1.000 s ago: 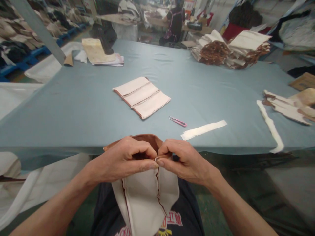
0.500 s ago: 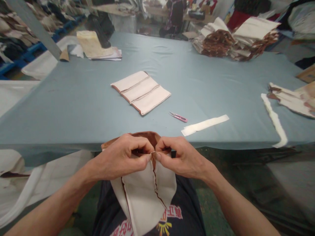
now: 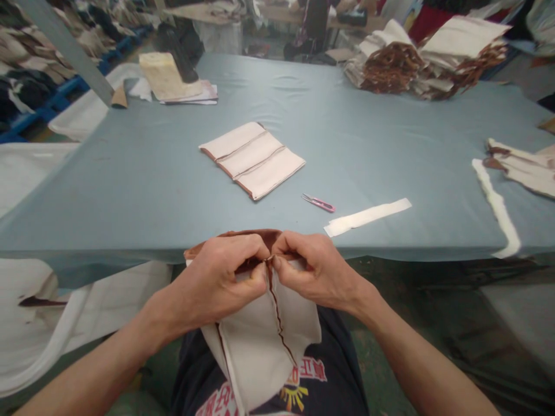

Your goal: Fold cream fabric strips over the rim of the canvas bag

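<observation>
Between my two hands hangs a cream fabric piece (image 3: 255, 352) with brown seams and a brown inner side, in front of my dark shirt. My left hand (image 3: 225, 274) pinches its top edge beside the middle seam. Just to the right, my right hand (image 3: 310, 268) pinches the same edge, the fingertips of both hands almost touching. What lies right under the fingertips is too small to make out. Beyond the hands, a matching cream fabric piece (image 3: 252, 160) lies flat on the table, with pink-handled thread snips (image 3: 319, 203) near its right corner.
On the blue-green table (image 3: 130, 190) lie a cream strip (image 3: 368, 216) and a crumpled white strip (image 3: 498, 208). Stacked brown-and-cream fabric pieces (image 3: 390, 63) stand at the back right. Papers and a yellowish block (image 3: 169, 75) sit at the back left. White bins (image 3: 32, 185) flank the left side.
The view has shifted slightly, so the table items sit a little further right. Both hands keep their pinch at the seam, with the fingertips slightly higher in view.
</observation>
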The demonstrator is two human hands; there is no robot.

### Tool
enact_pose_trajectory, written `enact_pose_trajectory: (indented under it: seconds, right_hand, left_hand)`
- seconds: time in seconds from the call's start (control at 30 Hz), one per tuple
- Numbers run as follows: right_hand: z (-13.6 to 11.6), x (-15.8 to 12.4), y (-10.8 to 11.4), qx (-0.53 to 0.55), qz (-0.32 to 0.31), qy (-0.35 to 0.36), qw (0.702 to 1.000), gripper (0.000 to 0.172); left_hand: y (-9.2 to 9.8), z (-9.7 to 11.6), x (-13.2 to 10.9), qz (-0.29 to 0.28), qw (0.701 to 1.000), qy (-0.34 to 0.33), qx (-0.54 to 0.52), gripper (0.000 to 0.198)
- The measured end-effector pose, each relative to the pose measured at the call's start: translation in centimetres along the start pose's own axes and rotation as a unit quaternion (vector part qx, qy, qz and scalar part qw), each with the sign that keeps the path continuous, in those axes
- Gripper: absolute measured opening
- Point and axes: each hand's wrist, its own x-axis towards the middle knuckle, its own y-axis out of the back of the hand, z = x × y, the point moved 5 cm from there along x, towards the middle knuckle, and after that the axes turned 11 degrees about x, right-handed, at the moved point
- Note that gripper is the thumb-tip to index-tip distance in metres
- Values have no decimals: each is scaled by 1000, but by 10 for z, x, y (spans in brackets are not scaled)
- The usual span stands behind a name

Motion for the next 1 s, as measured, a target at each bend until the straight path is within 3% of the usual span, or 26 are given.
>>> enact_pose_trajectory:
  seconds: [0.13, 0.37, 0.53, 0.77, 1.0]
  right_hand:
    - [-1, 1, 0, 62, -10, -36, 997, 10]
    - [-6, 5, -4, 66, -39, -70, 995, 13]
    - [-7, 4, -6, 22, -17, -63, 998, 16]
    - [-3, 3, -7, 123, -24, -57, 991, 16]
    - [0, 2, -8, 196, -36, -97, 975, 12]
  left_hand:
    - [5, -1, -3, 8, 1000, 5, 24, 17]
    - [6, -6, -4, -53, 997, 37, -39, 13]
    - [9, -6, -5, -45, 998, -11, 30, 14]
    - [18, 0, -6, -19, 984, -108, 140, 26]
    - [17, -2, -4, -19, 982, -116, 146, 27]
